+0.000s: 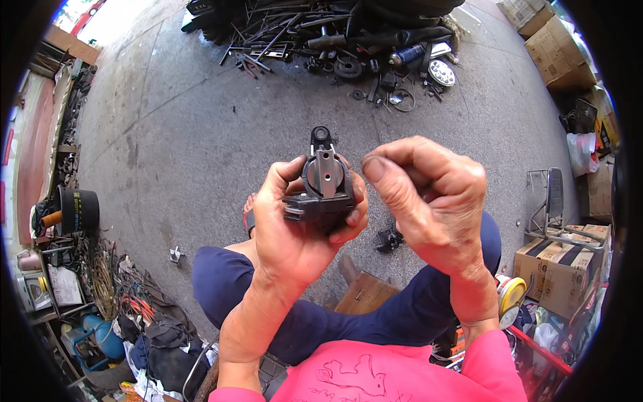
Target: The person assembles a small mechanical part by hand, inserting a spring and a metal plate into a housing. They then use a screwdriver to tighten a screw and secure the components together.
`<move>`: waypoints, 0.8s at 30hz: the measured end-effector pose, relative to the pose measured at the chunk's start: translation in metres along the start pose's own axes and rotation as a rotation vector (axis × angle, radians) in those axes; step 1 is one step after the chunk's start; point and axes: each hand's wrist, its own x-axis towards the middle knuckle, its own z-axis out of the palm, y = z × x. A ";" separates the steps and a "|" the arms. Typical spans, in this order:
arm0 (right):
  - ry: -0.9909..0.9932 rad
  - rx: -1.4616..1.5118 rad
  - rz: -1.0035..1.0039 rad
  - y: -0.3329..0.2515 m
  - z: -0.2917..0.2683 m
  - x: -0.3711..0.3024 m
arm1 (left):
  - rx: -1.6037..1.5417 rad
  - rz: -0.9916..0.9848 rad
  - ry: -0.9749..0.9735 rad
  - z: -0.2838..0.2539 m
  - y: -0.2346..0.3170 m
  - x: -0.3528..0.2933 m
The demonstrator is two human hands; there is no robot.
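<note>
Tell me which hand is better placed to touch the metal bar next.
Probably the right hand: it is raised beside the black part, thumb and forefinger close together, while the left hand is wrapped around that part, holding it with the metal bar exposed.

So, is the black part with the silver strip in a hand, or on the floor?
In: the left hand holds the black part from both sides, above the floor; the right hand is apart.
</note>
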 end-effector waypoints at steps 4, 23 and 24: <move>0.028 -0.039 -0.062 0.006 -0.003 0.000 | 0.014 -0.016 0.021 0.002 -0.002 0.000; -0.165 -0.123 -0.186 0.018 -0.004 0.002 | 0.134 0.017 0.069 -0.010 -0.004 -0.005; -0.175 -0.106 -0.116 0.011 -0.004 0.002 | 0.160 0.038 0.100 -0.005 -0.005 -0.006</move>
